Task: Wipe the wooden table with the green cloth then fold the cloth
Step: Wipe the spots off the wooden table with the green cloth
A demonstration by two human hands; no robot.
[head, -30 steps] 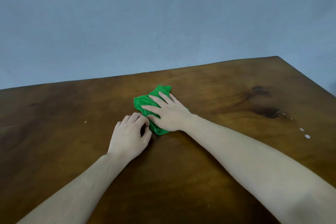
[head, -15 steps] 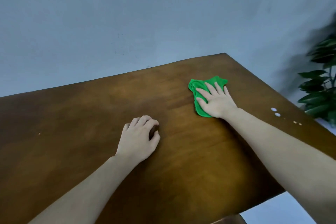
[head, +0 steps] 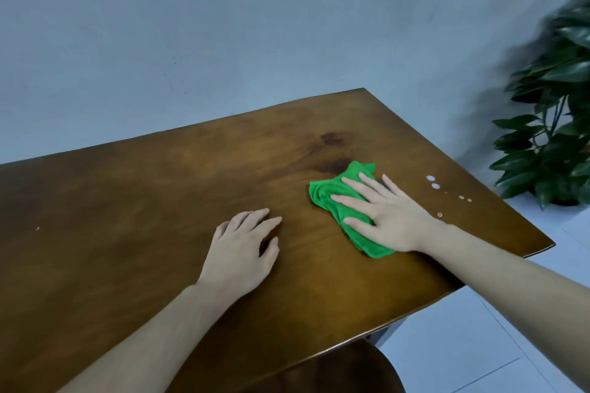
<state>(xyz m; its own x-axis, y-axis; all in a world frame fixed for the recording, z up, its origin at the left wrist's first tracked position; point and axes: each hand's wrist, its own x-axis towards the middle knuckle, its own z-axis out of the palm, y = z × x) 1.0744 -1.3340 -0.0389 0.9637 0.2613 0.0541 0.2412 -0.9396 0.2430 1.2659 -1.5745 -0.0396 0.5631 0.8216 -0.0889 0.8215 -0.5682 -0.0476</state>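
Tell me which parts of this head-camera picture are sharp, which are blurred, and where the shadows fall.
Head view: the potted plant at the right edge is smeared by motion blur; the right hand, green cloth and left hand are fairly sharp; lighting is soft and even, with only a small shadow under the left palm and no glare on the wooden table.

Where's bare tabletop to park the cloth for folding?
Bare wood lies left of the left hand and behind it, toward the wall. Crowded: the right hand presses the green cloth beside white droplets near the table edge.
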